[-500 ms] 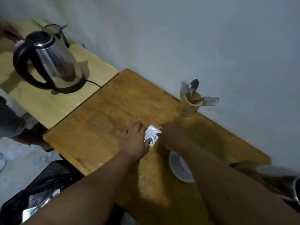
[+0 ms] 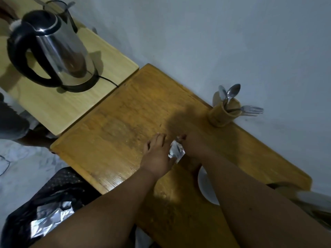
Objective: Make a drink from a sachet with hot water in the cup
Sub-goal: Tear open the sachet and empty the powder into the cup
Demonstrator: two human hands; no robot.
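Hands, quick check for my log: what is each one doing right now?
Left hand: pinching the sachet.
Right hand: gripping the sachet's other edge.

Two hands, left and right, one sachet, one kettle, two tables, one cup, one holder, two spoons, one fork.

A small silvery sachet, crinkled, sits pinched above the table just beyond the white cup; the steel kettle stands upright, well left of the cup.
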